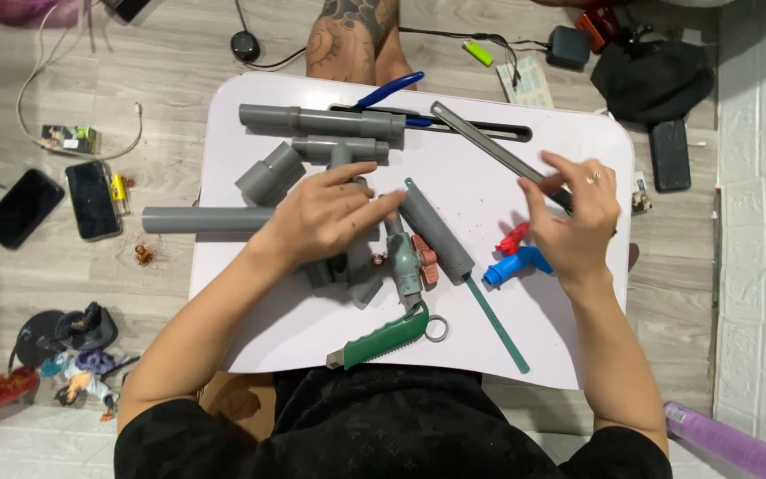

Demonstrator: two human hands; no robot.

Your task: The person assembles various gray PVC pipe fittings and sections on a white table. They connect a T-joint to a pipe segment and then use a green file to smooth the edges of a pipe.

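— What is lying on the floor to the left of the small white table (250, 337)?

— Two dark phones (21, 208) are resting side by side, with a small yellow battery (119, 190) just beside them and toy figures (77, 355) sitting lower down.

— And to the right?

— A green lighter (478, 52) is lying near a black bag (653, 80), and a purple roll (733, 442) is poking in at the corner.

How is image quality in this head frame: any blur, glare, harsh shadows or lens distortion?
Head view: lighting even and soft, only faint shadows under the pipes on the white table; no strong glare. Right hand is slightly motion-blurred at the fingers; left hand and green-handled saw look sharp. Mild wide-angle bending shows toward the frame edges.
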